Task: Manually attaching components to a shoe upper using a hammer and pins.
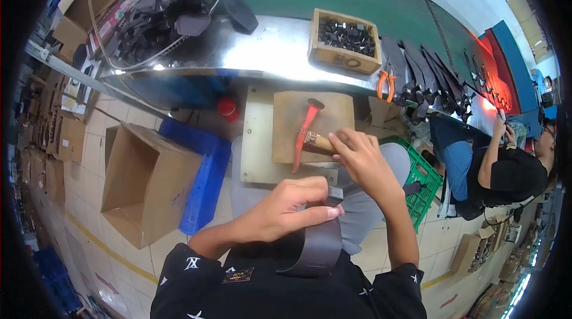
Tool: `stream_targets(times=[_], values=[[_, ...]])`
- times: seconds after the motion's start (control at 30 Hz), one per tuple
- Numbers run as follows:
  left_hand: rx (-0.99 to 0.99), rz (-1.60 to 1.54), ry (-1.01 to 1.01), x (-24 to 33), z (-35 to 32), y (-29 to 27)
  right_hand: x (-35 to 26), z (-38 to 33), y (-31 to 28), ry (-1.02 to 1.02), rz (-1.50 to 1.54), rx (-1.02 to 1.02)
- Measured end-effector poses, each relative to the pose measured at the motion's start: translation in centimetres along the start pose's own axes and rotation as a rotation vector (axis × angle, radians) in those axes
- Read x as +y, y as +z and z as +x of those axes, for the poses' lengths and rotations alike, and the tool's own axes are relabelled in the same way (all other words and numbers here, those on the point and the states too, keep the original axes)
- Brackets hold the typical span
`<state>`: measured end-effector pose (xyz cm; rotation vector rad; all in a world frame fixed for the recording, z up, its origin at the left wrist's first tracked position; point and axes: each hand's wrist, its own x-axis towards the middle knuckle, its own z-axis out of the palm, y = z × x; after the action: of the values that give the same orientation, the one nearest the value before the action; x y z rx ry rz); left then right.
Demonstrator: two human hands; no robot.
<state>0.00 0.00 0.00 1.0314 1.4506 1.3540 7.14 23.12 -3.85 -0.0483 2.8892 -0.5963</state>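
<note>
The left hand [292,207] has its fingers closed on the dark strap [322,248] by a grey metallic piece [336,194], nearer the body than the brown block [286,117]. The right hand [364,158] grips the hammer [306,127]; good handling means keeping strap steady, fingers clear.

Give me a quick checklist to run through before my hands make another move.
1. Right hand gripping the hammer by its wooden handle: ok.
2. Left hand holding the dark strap: ok, near its end with the metal piece.
3. Strap laid on the brown board: not ok, it is held off the board, toward the body.
4. Left fingers apart from the hammer's red head: ok.
5. Hammer head resting on the board: cannot tell, it may be just above.
6. Orange pliers off the board: ok, at the bench edge.
</note>
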Motion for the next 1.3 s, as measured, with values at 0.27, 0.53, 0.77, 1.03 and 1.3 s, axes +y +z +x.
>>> stream_targets(times=[0.27,0.53,0.77,1.03,1.3], values=[[-0.133,-0.579,-0.159,-0.7,0.3,3.1,-5.8,-3.7,3.6,-0.348,1.651,0.195],[-0.287,-0.686,-0.245,0.0,0.3,3.6,-6.5,-4.9,2.6,-0.311,1.725,0.229],[-0.276,-0.725,-0.260,0.9,0.0,3.4,-7.8,-5.2,2.5,-0.242,1.736,0.295],[-0.285,-0.702,-0.298,0.4,0.9,3.8,-6.9,-5.4,2.4,-0.183,1.774,0.276],[-0.284,-0.567,-0.243,0.9,1.5,3.5,-5.8,-5.1,4.3,-0.343,1.873,0.348]])
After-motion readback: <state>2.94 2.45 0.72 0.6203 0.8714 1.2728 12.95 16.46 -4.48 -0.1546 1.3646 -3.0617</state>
